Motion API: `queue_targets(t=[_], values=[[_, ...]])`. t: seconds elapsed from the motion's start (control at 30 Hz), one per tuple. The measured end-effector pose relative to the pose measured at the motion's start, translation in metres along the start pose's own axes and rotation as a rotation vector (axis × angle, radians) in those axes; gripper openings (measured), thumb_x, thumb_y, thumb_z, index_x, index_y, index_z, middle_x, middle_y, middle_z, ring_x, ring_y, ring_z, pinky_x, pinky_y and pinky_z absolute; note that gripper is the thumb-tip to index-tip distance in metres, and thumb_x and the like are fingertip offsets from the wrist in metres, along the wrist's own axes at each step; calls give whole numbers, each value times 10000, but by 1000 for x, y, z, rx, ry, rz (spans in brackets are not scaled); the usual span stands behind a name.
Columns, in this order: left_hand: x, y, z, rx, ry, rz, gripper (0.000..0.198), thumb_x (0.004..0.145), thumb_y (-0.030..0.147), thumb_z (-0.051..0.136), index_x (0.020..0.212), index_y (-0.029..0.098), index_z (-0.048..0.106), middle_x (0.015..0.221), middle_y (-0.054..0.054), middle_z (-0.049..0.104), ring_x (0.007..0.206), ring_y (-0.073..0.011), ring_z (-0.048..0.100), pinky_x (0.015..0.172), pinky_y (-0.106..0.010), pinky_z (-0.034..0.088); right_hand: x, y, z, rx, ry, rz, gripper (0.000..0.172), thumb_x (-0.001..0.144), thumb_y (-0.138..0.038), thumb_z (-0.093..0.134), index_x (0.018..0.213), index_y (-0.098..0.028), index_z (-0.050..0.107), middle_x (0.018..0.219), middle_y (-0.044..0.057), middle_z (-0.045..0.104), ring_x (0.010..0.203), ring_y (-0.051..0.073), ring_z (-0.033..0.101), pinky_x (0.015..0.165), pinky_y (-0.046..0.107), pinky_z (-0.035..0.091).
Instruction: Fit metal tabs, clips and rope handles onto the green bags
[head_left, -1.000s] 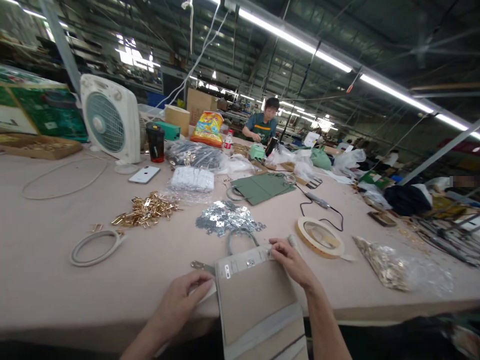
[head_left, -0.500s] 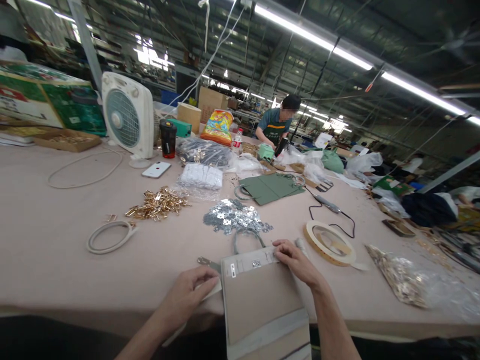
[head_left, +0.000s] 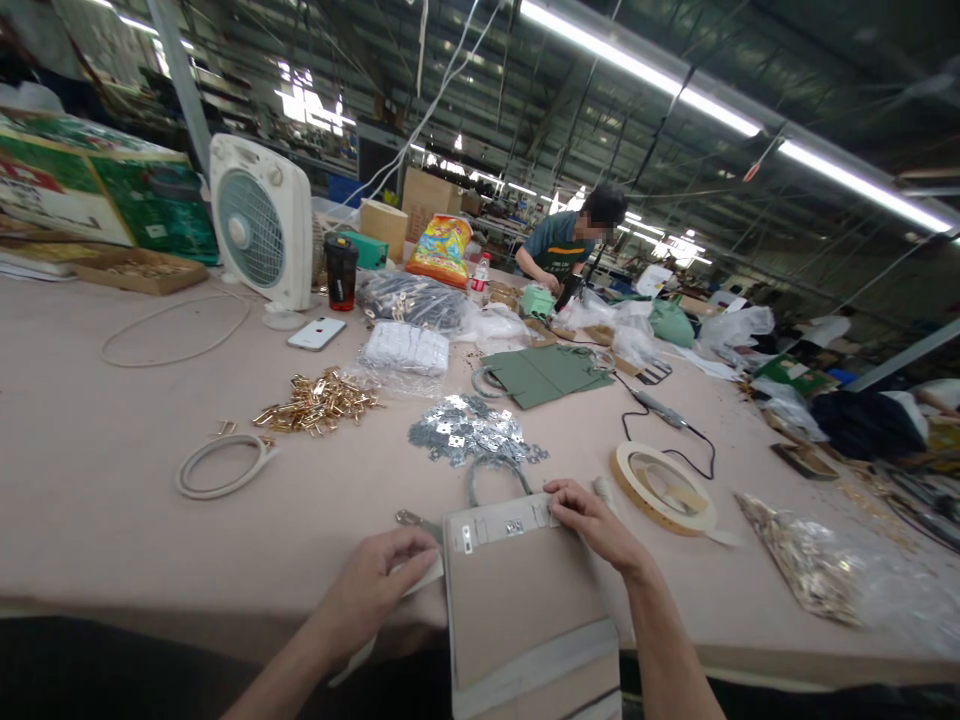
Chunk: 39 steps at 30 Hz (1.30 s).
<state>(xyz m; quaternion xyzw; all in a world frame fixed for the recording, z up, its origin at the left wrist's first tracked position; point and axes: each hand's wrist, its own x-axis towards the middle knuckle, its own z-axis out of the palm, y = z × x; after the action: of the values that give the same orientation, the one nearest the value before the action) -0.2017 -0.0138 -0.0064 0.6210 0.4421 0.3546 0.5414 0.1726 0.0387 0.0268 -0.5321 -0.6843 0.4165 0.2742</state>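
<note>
Left hand point(head_left: 379, 580), lower centre of the frame: thumb and fingers are pinching a pale strip point(head_left: 429, 574) just beside the panel's left edge. A pale length is also hanging below the wrist; cannot tell if it is the same piece.

Right hand point(head_left: 596, 525), right of centre: fingers are curling over the upper right corner of the beige panel point(head_left: 525, 590). Cannot tell whether they are pinching it or only pressing.

The panel is lying at bottom centre, its lower part reaching past the near edge of the worktop point(head_left: 112, 500). A small silver plate point(head_left: 467, 540) is sitting near its upper left corner; a grey looped handle point(head_left: 472, 482) is arching beyond its top edge. A strap with a metal end point(head_left: 411, 518) is poking out at the left.

Farther out, mid-frame: silver plates point(head_left: 472, 430) are lying heaped beyond the handle, gold-coloured fittings point(head_left: 319, 402) are forming a pile to their left, and a pale coil point(head_left: 225, 468) is resting below those. Right of centre, a tape roll point(head_left: 667, 517) is lying flat. A green piece point(head_left: 547, 372) is lying behind the silver heap.

Upper left: a fan point(head_left: 262, 220) is standing behind a phone point(head_left: 316, 333). Upper centre right: a co-worker point(head_left: 559, 245) is bending over the far side.
</note>
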Motion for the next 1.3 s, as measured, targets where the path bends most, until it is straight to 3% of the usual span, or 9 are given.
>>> queue_targets(t=[0.27,0.6,0.67,0.77,0.8,0.9,1.13,1.3], values=[[-1,3,0,-1,4,-5,330,953,480,597,964,192,757,947,-50,758,925,-238,675,835,-289,489,2,9,4,-24,18,-52,353,955,-548,642,830,-221,680,1233,99,656,1263,314,557,1111,466,376],[-3,4,0,-19,22,32,287,948,438,605,1003,208,767,999,-47,776,976,-244,691,888,-293,502,0,19,10,-37,93,-104,279,858,-486,784,940,-223,740,1263,113,680,1289,325,572,1147,487,389],[-3,3,0,-28,17,39,289,944,442,610,1023,215,771,1024,-46,777,1000,-247,691,915,-300,501,0,21,12,28,106,-78,371,836,-450,812,1123,-232,728,1303,114,673,1267,313,600,1135,491,419],[-2,2,-1,-40,-2,32,316,936,458,615,1078,225,774,1078,-51,778,1035,-258,689,945,-314,506,2,23,16,150,135,-2,688,784,-423,857,1399,-246,605,1310,115,682,1128,290,684,1034,485,521],[-2,1,-1,-42,-9,27,323,934,460,615,1090,226,775,1090,-53,778,1043,-261,688,951,-318,508,4,23,17,169,146,16,706,769,-424,867,1400,-243,609,1291,113,696,1094,289,698,1007,481,540],[-2,-1,-3,-43,-13,37,326,929,449,619,1088,219,787,1094,-61,782,1052,-261,688,956,-319,512,8,28,21,131,197,53,553,764,-469,853,1241,-224,719,1191,99,749,1044,299,709,962,470,561],[-10,-2,-1,-56,-50,24,403,934,405,641,1246,181,764,959,-72,780,801,-196,678,783,-282,513,12,54,35,-26,440,63,440,780,-592,772,1000,-212,803,1025,102,790,956,291,706,848,406,560],[-14,-1,-3,-36,-57,59,473,938,339,611,1388,209,677,1006,-47,760,812,-174,647,794,-272,486,9,57,47,-138,569,45,439,822,-605,719,1011,-215,790,1033,97,785,972,296,706,874,419,549]])
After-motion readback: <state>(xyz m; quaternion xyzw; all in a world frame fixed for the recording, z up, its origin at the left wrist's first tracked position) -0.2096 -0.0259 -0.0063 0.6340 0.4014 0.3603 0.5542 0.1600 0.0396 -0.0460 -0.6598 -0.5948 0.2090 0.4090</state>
